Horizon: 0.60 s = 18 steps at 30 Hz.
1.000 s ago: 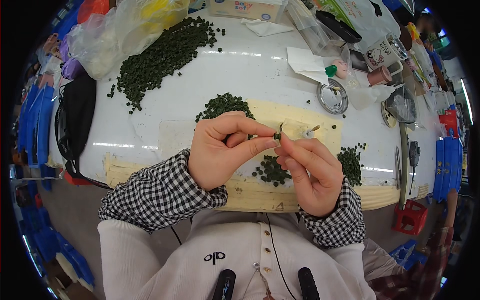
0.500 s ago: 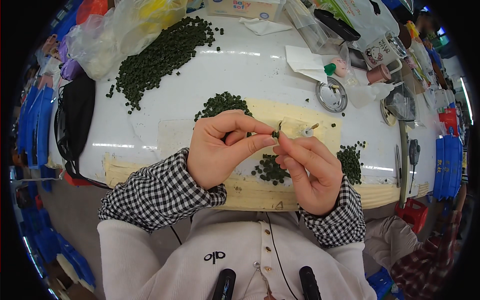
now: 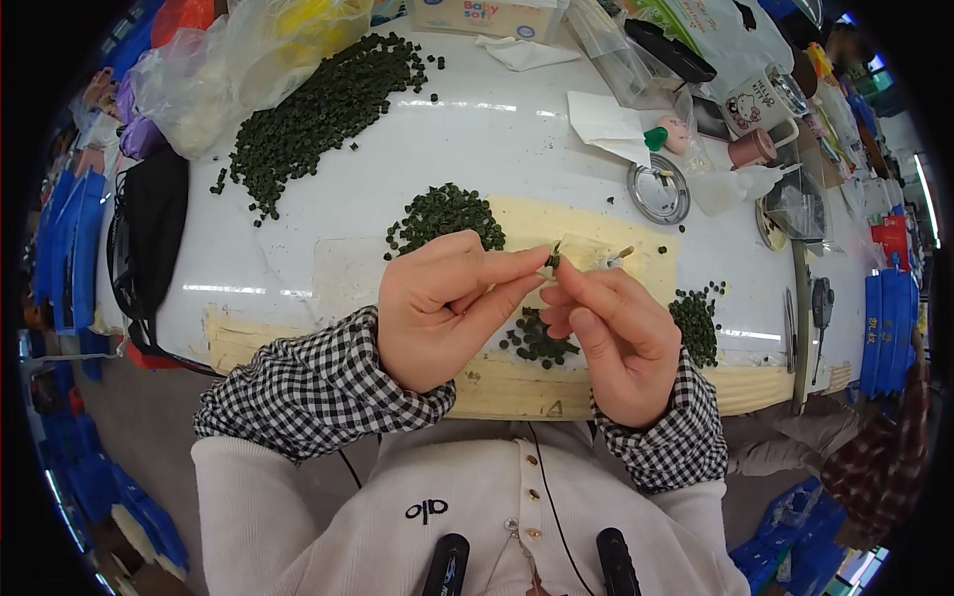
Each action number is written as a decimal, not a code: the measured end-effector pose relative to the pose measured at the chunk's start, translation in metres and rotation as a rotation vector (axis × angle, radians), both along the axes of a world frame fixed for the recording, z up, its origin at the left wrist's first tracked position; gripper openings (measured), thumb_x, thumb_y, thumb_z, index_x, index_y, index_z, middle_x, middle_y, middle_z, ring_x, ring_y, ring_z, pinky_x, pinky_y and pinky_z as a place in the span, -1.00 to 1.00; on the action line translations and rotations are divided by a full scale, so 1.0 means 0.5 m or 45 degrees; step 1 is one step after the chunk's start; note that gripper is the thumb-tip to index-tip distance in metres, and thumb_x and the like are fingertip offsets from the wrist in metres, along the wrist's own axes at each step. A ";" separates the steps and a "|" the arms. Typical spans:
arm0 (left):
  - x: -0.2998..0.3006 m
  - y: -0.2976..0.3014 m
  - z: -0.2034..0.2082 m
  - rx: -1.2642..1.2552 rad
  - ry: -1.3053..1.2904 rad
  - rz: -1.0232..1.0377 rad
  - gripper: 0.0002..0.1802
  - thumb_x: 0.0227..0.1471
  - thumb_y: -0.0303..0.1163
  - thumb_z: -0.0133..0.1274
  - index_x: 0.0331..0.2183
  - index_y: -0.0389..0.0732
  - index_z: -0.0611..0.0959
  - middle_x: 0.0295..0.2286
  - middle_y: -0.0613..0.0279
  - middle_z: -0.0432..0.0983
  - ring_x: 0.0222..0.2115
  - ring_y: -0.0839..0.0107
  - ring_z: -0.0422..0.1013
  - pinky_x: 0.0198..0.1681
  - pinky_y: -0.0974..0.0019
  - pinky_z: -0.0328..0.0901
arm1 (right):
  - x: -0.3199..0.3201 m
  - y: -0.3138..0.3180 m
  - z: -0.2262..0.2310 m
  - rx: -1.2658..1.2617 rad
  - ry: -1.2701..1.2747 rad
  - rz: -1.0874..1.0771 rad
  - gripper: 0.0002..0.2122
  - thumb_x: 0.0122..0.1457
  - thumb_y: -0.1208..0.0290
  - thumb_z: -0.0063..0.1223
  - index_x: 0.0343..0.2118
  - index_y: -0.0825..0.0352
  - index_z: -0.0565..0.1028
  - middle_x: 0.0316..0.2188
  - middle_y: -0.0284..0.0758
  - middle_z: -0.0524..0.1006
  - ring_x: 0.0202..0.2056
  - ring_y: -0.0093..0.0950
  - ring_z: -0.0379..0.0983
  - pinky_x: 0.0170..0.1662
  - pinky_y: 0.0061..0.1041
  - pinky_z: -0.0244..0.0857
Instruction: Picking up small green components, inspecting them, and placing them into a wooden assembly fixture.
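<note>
Both my hands meet above the near middle of the table. Thumb and index finger of my left hand pinch a small dark green piece at their tips. A thin pointed sliver sticks up beside it; I cannot tell which hand has it. My right hand has curled fingers, its index fingertip against the piece from the right. Whatever else those fingers grip is hidden. Under my hands lies a small heap of dark green pieces, and behind my left hand a larger heap.
A big pile of green pieces spreads at the far left beside plastic bags. More pieces lie right of my right hand. A round metal lid, white paper and a cup occupy the far right. Another person is at right.
My left hand has rolled slightly, its index finger straighter and the knuckles lower. The green piece has turned and shifted a little right. The person at right has moved, exposing a blue crate.
</note>
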<state>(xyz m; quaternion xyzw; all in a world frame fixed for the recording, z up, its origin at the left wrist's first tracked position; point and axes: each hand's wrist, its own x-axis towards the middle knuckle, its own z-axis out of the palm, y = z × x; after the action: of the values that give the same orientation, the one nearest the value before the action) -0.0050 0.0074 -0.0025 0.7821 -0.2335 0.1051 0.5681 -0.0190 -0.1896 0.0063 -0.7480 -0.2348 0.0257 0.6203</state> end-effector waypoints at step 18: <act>-0.020 -0.011 -0.010 -0.155 0.265 -0.145 -0.62 -0.03 -0.69 0.04 -0.11 -0.27 0.58 -0.71 0.48 0.09 -0.66 0.66 0.04 -0.58 0.53 0.00 | 0.014 -0.001 -0.014 -0.371 -0.547 -0.097 -0.64 -0.02 0.77 0.04 -0.09 0.49 0.45 -0.33 -0.15 0.48 -0.39 -0.35 0.48 -0.33 -0.58 0.38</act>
<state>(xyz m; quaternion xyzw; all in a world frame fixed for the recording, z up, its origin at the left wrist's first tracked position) -0.0148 0.0020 -0.0077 0.7384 -0.2105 0.0052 0.6407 -0.0123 -0.1901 -0.0007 -0.8261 -0.3265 -0.1237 0.4424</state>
